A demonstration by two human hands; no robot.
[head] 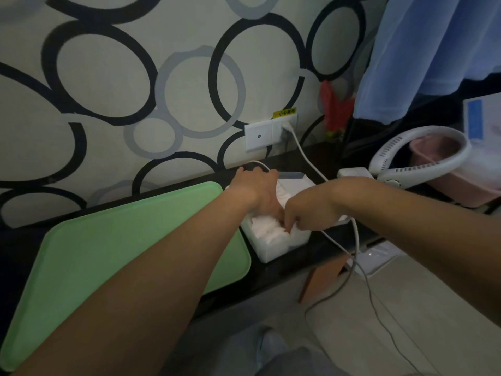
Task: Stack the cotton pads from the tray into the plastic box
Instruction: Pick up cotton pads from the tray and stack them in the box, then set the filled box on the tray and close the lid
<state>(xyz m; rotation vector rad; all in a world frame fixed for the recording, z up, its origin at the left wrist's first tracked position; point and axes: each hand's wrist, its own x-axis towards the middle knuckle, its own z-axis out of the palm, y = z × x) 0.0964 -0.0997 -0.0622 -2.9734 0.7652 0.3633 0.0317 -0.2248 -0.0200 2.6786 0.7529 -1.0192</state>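
The cotton pads (267,229) lie directly beneath the right hand (306,211) — fingers curled, pinching them — at the near end of the plastic box (282,251); the grip of the left hand (257,189), farther back, cannot be told.

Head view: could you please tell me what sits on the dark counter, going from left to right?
Green tray → plastic box holding cotton pads → white neck fan.
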